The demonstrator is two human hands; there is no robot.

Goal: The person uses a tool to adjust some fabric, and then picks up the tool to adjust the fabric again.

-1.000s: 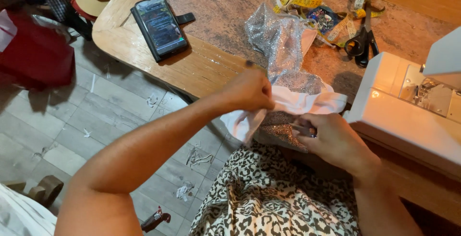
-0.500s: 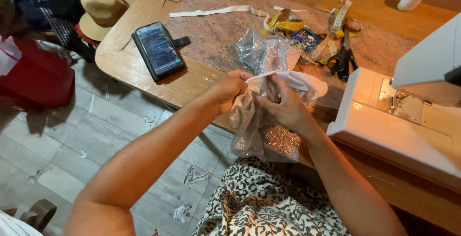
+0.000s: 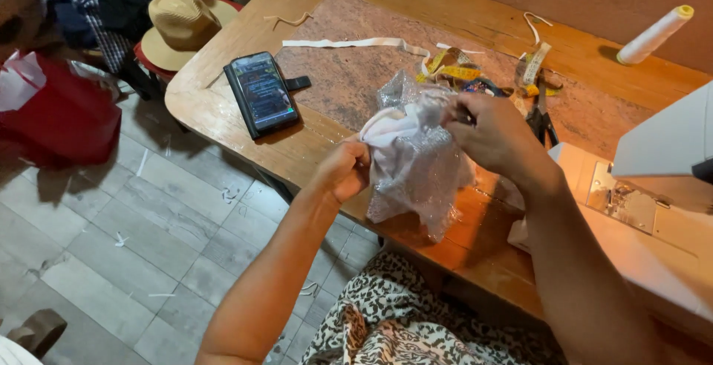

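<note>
Silvery sequined fabric [image 3: 416, 172] pinched in left hand [image 3: 343, 172] and right hand [image 3: 494, 138] grip.

Glittery silver cloth [image 3: 416, 179] — white lining, matt wooden table [image 3: 223, 105], glossy phone [image 3: 261, 94]

Both hands [image 3: 416, 153] on silver fabric [image 3: 416, 176]

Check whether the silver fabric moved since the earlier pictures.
Yes. The silver fabric rose from below the table edge to in front of the tabletop, held in both hands.
</note>
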